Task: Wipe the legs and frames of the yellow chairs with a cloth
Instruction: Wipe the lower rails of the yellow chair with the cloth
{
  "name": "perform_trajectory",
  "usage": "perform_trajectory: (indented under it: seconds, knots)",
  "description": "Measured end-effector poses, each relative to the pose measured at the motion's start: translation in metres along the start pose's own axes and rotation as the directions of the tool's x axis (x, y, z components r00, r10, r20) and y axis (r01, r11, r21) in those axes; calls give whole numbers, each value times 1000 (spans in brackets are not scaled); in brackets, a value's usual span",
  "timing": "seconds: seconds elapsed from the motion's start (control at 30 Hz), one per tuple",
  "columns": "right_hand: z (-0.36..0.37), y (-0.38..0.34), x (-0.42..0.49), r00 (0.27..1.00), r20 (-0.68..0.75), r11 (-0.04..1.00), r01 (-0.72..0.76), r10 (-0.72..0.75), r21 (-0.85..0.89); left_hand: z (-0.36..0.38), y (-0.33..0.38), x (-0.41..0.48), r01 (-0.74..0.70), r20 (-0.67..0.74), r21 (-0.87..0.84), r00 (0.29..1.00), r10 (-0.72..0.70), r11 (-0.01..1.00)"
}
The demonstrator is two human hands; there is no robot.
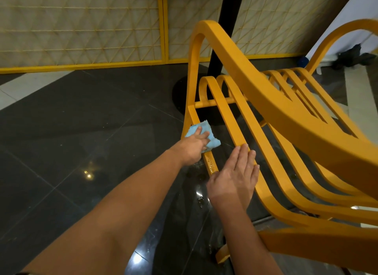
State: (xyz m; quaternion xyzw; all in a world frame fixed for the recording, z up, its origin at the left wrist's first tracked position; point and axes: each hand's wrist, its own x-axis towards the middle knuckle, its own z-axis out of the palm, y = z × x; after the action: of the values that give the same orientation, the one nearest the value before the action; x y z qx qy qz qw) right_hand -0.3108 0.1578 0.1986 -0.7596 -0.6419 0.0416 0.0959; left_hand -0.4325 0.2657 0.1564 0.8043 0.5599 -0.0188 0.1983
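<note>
A yellow chair with curved slats fills the right half of the head view, seen from above and behind. My left hand presses a light blue cloth against the chair's lower left frame bar, which looks wet just below the cloth. My right hand lies flat with fingers together, resting on the leftmost slat and holding nothing. The chair's feet are mostly hidden under the seat.
Dark glossy floor tiles with water drops spread around the chair. A black post on a round base stands just behind the chair. Yellow-framed lattice panels line the back wall. Dark objects lie at the far right.
</note>
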Motion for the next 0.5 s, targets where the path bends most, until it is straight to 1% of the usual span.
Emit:
perform_trajectory:
  seconds: [0.1, 0.17, 0.27, 0.4, 0.5]
  knots:
    - [4, 1, 1, 1000, -12, 1000, 6, -6, -5, -1, -1, -11, -31, 33, -40, 999, 32, 999]
    - [7, 1, 1, 999, -48, 1000, 7, -8, -11, -7, 2, -18, -16, 47, -58, 999, 19, 998]
    - [15, 4, -2, 995, -95, 999, 16, -19, -28, -15, 8, -15, 13, 39, -30, 999, -11, 999]
    - [20, 9, -7, 994, -103, 998, 39, -44, -44, -6, 11, -4, 25, 14, 22, 1000, -25, 999]
    - [19, 9, -8, 993, -110, 998, 38, -42, -41, -1, 12, -7, 17, 38, 34, 999, -18, 999]
